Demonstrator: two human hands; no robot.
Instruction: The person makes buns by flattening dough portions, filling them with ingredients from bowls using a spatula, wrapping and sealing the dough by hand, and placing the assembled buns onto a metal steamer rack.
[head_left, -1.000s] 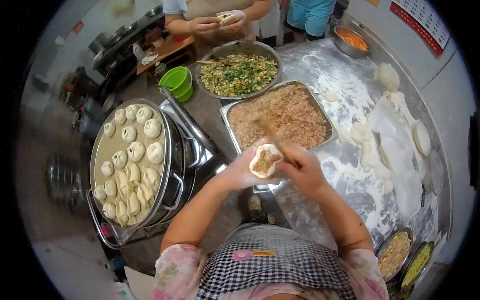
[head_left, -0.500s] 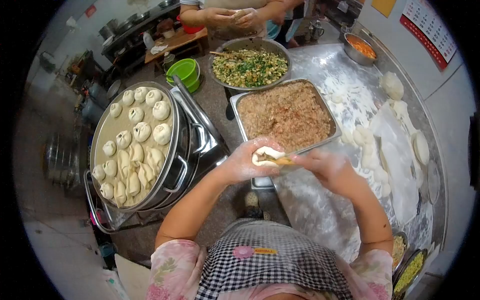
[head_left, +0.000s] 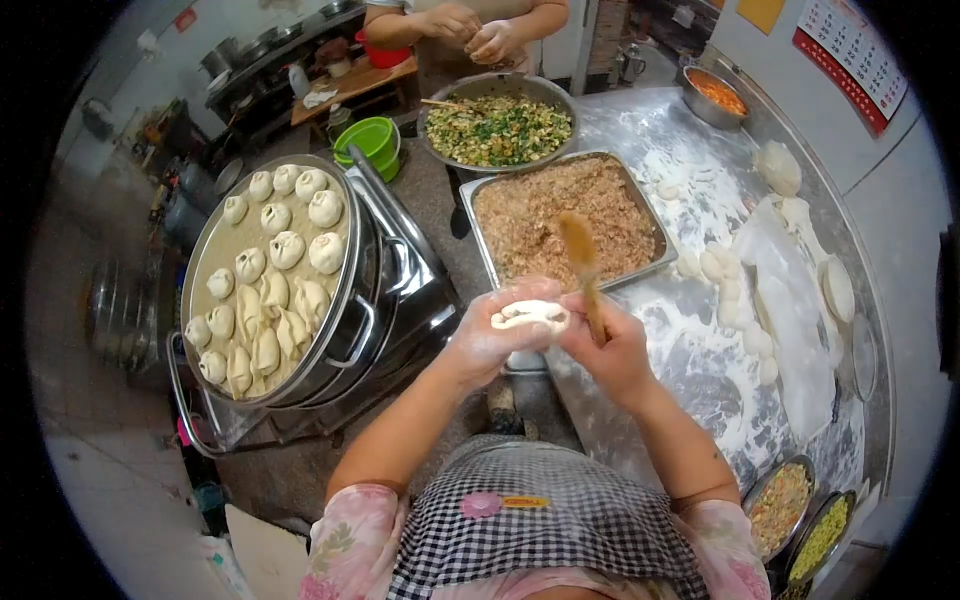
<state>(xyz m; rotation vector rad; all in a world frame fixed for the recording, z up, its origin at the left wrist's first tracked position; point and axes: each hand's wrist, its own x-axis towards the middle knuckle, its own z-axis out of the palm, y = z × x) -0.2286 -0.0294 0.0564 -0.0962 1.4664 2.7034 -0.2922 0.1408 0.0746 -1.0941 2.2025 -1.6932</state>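
Cupped in my left hand [head_left: 482, 338] is a white dough wrapper [head_left: 530, 315], folded nearly together along a narrow slit. My right hand [head_left: 610, 352] grips a wooden spatula [head_left: 582, 262] upright, its fingertips pinching the wrapper's right end. Just beyond both hands lies a metal tray of minced meat filling [head_left: 560, 215]. Behind that tray is a metal bowl of chopped greens and egg [head_left: 495, 130] with a wooden stick in it. To the left, a round steamer [head_left: 350, 290] carries several round buns [head_left: 287, 250] and several folded dumplings [head_left: 266, 350].
A co-worker's hands [head_left: 475, 35] are behind the greens bowl. A green bucket [head_left: 372, 145] stands near the steamer. On the floured metal table [head_left: 690, 370] are dough pieces [head_left: 735, 300], a bowl of orange filling [head_left: 715, 95] and, at lower right, two filling bowls [head_left: 780, 505].
The spatula has swung from inside the wrapper to upright in my right hand. My right hand has moved left to the wrapper, whose opening has narrowed. The co-worker's hands have moved slightly apart.
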